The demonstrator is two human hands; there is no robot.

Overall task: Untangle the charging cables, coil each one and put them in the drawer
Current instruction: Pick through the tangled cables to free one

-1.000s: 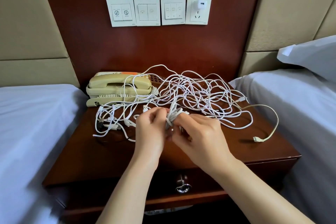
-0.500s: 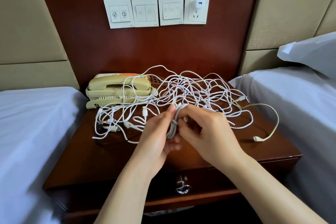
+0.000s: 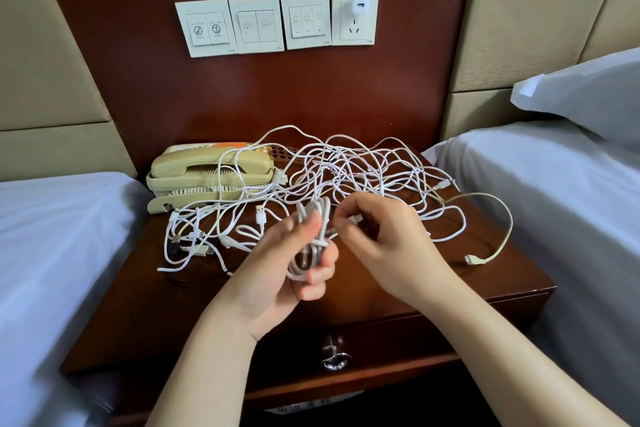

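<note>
One coiled cable is gripped in my left hand; my right hand, just beside, pinches its end. If I pull hard, the tangle past my hands could snag and pop it loose.

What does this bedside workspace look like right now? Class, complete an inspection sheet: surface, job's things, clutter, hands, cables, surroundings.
Surface: dark wooden nightstand, largely under the white tangle.
Job's things: one coiled cable in hand; drawer shut.
Clutter: beige telephone at back left.
Hands: left hand grips the coiled cable; right hand pinches a connector end.
Cables: white tangle loose, strands draped over the telephone; one plug near the right edge.
Surroundings: beds both sides; switch panels and plugged-in charger on the wall.
</note>
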